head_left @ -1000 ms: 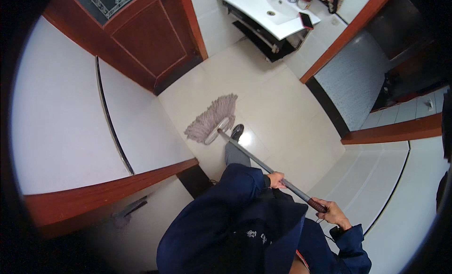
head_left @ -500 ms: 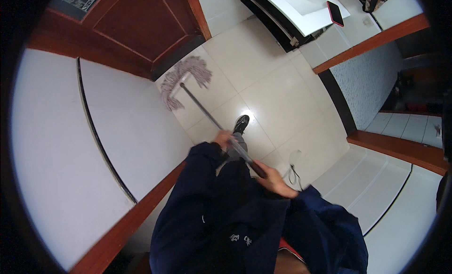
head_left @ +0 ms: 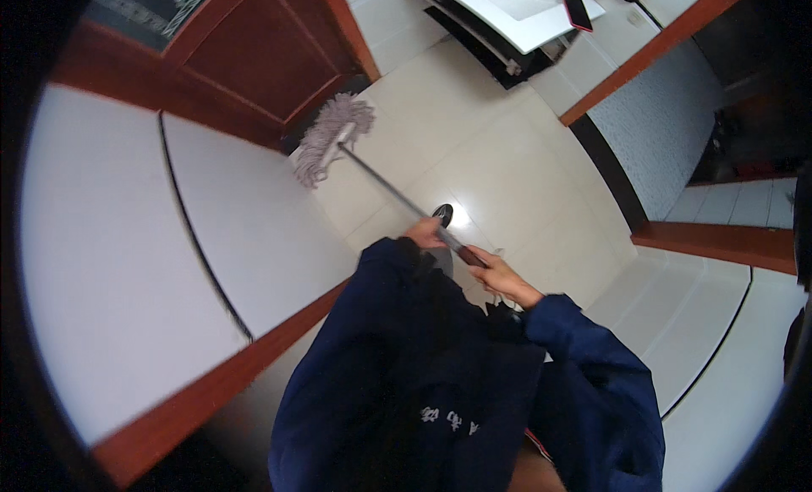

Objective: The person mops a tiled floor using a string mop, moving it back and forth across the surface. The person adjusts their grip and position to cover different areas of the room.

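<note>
Both of my hands are closed round the handle of a mop (head_left: 385, 186). My left hand (head_left: 425, 233) grips the grey pole lower down, nearer the mop head. My right hand (head_left: 499, 276) is wrapped about the brown grip at the top end. The pole slants away to the upper left. Its head of pinkish-grey strands (head_left: 321, 143) lies on the pale tiled floor (head_left: 499, 166), against the dark base of the reddish-brown door (head_left: 254, 60).
A white washbasin (head_left: 524, 18) stands at the far side, with a red-edged phone (head_left: 577, 12) on its rim. White wall panels (head_left: 245, 196) flank me on the left. At right, a dark threshold (head_left: 609, 175) borders a doorway. My dark shoe (head_left: 442, 214) is just beyond my left hand.
The mop head has shifted up against the door base, its strands bunched closer together. Both hands have moved slightly up and right in view, still on the handle.
</note>
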Demonstrator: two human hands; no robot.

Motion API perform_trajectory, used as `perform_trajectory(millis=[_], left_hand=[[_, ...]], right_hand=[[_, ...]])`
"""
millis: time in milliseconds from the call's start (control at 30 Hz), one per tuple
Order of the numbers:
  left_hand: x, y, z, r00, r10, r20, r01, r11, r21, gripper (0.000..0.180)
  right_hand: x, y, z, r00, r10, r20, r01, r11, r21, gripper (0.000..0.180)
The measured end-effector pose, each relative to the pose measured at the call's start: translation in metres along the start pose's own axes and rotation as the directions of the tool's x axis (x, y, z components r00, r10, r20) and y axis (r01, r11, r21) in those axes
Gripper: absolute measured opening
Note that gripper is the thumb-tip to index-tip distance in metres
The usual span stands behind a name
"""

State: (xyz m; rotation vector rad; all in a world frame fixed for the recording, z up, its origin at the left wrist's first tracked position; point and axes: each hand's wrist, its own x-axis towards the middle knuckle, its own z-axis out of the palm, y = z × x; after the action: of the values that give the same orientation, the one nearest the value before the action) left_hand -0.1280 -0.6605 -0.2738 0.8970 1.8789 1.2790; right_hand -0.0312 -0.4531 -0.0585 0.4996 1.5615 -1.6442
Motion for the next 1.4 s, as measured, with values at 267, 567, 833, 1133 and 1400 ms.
perform_trajectory(millis=[267,567,833,1133,1400], left_hand=[[0.002,0.105,0.204,0.65,-0.474,0.594,0.588,-0.181,-0.788,0.046],[-0.013,0.123,0.196,0.586,-0.531,0.612,0.365,-0.502,-0.784,0.035],[0.036,0.112,0.096,0.685,-0.622,0.38,0.339,-0.189,-0.922,0.024],[0.023,0.104,-0.103,0.445,-0.877,-0.184,-0.236,0.084,-0.968,0.021],[-0.067,0.105,-0.053,0.493,-0.826,-0.274,-0.49,-0.003,-0.872,0.028]], right_hand=[[-0.194,0.106,-0.032,0.994,-0.092,-0.059,0.063,0.923,-0.379,0.063],[-0.248,0.115,-0.033,0.993,-0.115,-0.035,0.092,0.913,-0.397,0.059],[-0.18,-0.003,-0.053,0.996,0.027,-0.085,-0.05,0.96,-0.277,0.062],[-0.048,-0.139,-0.004,0.99,0.008,0.144,0.028,0.968,-0.248,0.065],[0.07,-0.121,0.077,0.777,0.036,0.628,0.372,0.779,-0.505,0.061]])
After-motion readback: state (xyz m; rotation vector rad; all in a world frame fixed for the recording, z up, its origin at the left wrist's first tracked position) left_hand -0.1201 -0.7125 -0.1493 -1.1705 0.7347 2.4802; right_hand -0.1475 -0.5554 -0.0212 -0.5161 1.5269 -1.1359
